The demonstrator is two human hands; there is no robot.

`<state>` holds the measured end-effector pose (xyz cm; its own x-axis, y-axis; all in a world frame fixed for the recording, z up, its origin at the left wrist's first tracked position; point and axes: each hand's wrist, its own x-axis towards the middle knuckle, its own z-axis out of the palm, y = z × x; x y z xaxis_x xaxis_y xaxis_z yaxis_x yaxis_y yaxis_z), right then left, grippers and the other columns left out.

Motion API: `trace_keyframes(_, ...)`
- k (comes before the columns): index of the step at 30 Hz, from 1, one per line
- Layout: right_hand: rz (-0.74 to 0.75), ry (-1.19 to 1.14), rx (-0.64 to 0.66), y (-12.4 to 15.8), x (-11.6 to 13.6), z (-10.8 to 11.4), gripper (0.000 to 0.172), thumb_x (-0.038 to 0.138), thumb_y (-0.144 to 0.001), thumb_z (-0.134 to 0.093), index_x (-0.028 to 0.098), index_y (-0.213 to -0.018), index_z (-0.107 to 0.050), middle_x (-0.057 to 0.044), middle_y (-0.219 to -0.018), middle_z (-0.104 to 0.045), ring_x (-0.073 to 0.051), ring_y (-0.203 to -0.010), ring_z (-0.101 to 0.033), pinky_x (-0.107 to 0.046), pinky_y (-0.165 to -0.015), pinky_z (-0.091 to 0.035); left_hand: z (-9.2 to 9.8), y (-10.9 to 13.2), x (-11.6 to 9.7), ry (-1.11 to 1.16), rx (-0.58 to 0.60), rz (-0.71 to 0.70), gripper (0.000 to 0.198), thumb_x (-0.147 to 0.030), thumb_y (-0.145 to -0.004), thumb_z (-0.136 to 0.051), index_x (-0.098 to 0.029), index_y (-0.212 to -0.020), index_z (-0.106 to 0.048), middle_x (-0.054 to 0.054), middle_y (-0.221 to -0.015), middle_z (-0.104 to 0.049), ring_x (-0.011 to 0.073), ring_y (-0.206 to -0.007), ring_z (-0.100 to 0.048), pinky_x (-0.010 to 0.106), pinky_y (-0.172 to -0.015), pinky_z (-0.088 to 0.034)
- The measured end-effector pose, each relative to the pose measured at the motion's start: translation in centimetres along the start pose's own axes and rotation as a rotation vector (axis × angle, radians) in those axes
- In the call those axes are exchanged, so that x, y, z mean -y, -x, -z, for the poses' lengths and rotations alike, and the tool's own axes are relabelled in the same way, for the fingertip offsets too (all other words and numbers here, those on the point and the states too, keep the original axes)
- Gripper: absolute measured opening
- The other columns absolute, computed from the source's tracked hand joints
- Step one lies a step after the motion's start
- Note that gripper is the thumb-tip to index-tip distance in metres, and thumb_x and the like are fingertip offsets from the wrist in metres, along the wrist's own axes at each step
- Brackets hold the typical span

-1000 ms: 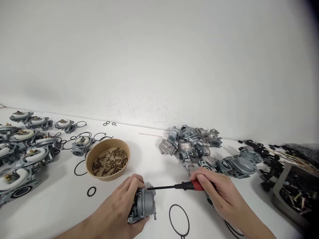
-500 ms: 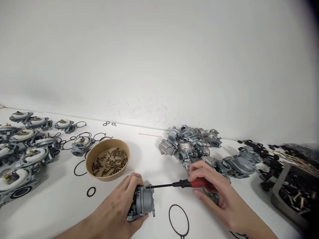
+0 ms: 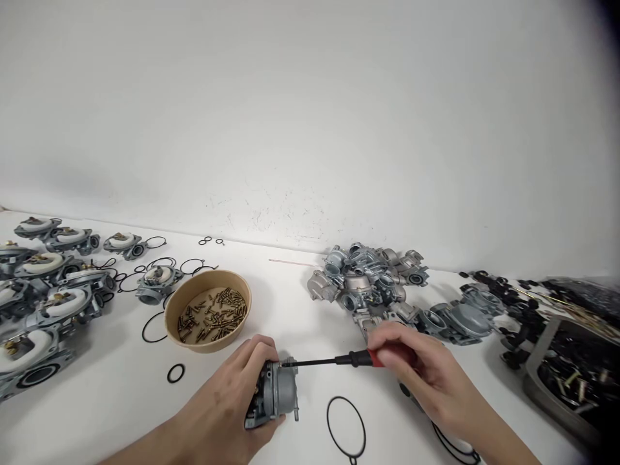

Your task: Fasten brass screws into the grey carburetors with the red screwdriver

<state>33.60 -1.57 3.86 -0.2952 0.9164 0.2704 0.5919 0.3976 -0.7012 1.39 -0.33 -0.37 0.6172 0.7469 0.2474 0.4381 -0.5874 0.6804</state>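
Observation:
My left hand (image 3: 232, 400) is wrapped round a grey metal carburetor body (image 3: 278, 394), holding it on its side on the white table (image 3: 121, 413). My right hand (image 3: 419, 374) pinches the red handle of a screwdriver (image 3: 339, 360). The black shaft lies level and its tip meets the top of the carburetor body. A black rubber ring (image 3: 346, 426) lies flat just below the shaft, between my two hands.
A brown paper bowl (image 3: 208, 316) of small brass screws stands behind my left hand. Opened carburetors with white floats (image 3: 43, 303) and loose black rings (image 3: 155, 326) crowd the left. A heap of grey carburetors (image 3: 372, 281) sits behind my right hand; a grey tray (image 3: 571, 371) of dark parts at right.
My right hand's fingers have shifted their hold along the red handle, as if rolling it. The carburetor body has slid a little to the left under my left hand.

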Motion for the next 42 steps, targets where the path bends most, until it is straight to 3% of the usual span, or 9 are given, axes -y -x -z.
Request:
trace_keyframes(3,-0.004,0.087,0.011,-0.2,-0.2,-0.4,0.037,0.036,-0.112,-0.035,0.023,-0.096,-0.066,-0.004,-0.076,-0.062,-0.017,-0.063,-0.056,-0.029,-0.061,-0.046,0.0,-0.1,0.0,-0.011,-0.001,-0.022,0.050,-0.010,-0.083,-0.065,-0.028,-0.122,-0.041,0.009,-0.126,-0.057,0.0255,-0.112,-0.063,0.037,-0.094,-0.056)
trace_keyframes(7,0.018,0.072,0.047,-0.2,0.2,-0.3,0.022,0.039,-0.108,-0.048,0.025,-0.105,-0.064,-0.010,-0.104,-0.064,-0.019,-0.073,-0.059,-0.029,-0.061,-0.050,0.0,-0.1,0.0,-0.018,0.001,-0.011,0.049,-0.011,-0.083,-0.065,-0.028,-0.122,-0.040,0.009,-0.126,-0.056,0.0264,-0.115,-0.062,0.038,-0.097,-0.056)
trace_keyframes(10,0.007,0.018,0.042,0.0,0.1,-0.1,0.019,0.040,-0.106,-0.052,0.024,-0.100,-0.061,-0.007,-0.092,-0.061,-0.018,-0.070,-0.055,-0.027,-0.058,-0.046,0.0,0.0,0.1,-0.021,-0.004,-0.020,0.049,-0.011,-0.083,-0.065,-0.028,-0.122,-0.039,0.009,-0.126,-0.056,0.0261,-0.114,-0.062,0.037,-0.096,-0.056)
trace_keyframes(13,-0.012,0.002,0.041,0.0,-0.2,-0.2,0.031,0.035,-0.111,-0.039,0.024,-0.095,-0.063,-0.002,-0.074,-0.056,-0.017,-0.063,-0.050,-0.028,-0.059,-0.041,-0.1,0.1,0.2,-0.027,-0.010,-0.034,0.051,-0.010,-0.083,-0.064,-0.029,-0.124,-0.038,0.009,-0.128,-0.055,0.0253,-0.113,-0.062,0.037,-0.095,-0.056)
trace_keyframes(19,0.035,-0.026,0.051,0.1,-0.1,0.0,0.013,0.037,-0.103,-0.060,0.024,-0.101,-0.061,-0.009,-0.104,-0.061,-0.018,-0.074,-0.054,-0.028,-0.060,-0.042,-0.2,0.0,0.4,-0.006,-0.029,-0.040,0.051,-0.009,-0.083,-0.065,-0.028,-0.123,-0.040,0.009,-0.128,-0.055,0.0254,-0.113,-0.062,0.036,-0.094,-0.055)
trace_keyframes(24,0.033,0.011,0.041,0.0,-0.4,-0.3,0.030,0.030,-0.111,-0.041,0.023,-0.089,-0.060,-0.001,-0.072,-0.054,-0.016,-0.060,-0.047,-0.028,-0.058,-0.036,-0.2,0.0,0.3,-0.038,-0.014,-0.074,0.053,-0.008,-0.083,-0.066,-0.028,-0.124,-0.039,0.009,-0.127,-0.056,0.0244,-0.111,-0.062,0.034,-0.093,-0.055)
trace_keyframes(29,0.116,0.101,0.054,0.4,0.1,0.0,0.008,0.030,-0.104,-0.054,0.024,-0.102,-0.059,-0.009,-0.103,-0.060,-0.021,-0.082,-0.058,-0.031,-0.069,-0.045,-0.4,0.3,0.8,-0.012,-0.028,-0.030,0.052,-0.009,-0.083,-0.065,-0.028,-0.124,-0.039,0.009,-0.130,-0.054,0.0251,-0.114,-0.061,0.036,-0.095,-0.055)
trace_keyframes(35,0.115,0.051,-0.038,0.2,-0.2,-0.4,0.027,0.024,-0.111,-0.038,0.024,-0.093,-0.058,-0.001,-0.075,-0.054,-0.016,-0.062,-0.047,-0.028,-0.059,-0.036,-0.2,0.2,1.3,-0.047,-0.040,-0.067,0.055,-0.013,-0.084,-0.069,-0.029,-0.127,-0.038,0.009,-0.132,-0.055,0.0241,-0.113,-0.063,0.035,-0.094,-0.055)
trace_keyframes(42,0.125,-0.029,0.056,0.4,-0.1,-0.1,0.011,0.031,-0.105,-0.055,0.024,-0.104,-0.063,-0.008,-0.097,-0.062,-0.021,-0.081,-0.059,-0.031,-0.069,-0.047,-0.1,0.3,1.8,-0.090,-0.051,-0.076,0.056,-0.015,-0.085,-0.069,-0.028,-0.129,-0.037,0.010,-0.133,-0.057,0.0250,-0.113,-0.064,0.035,-0.093,-0.057)
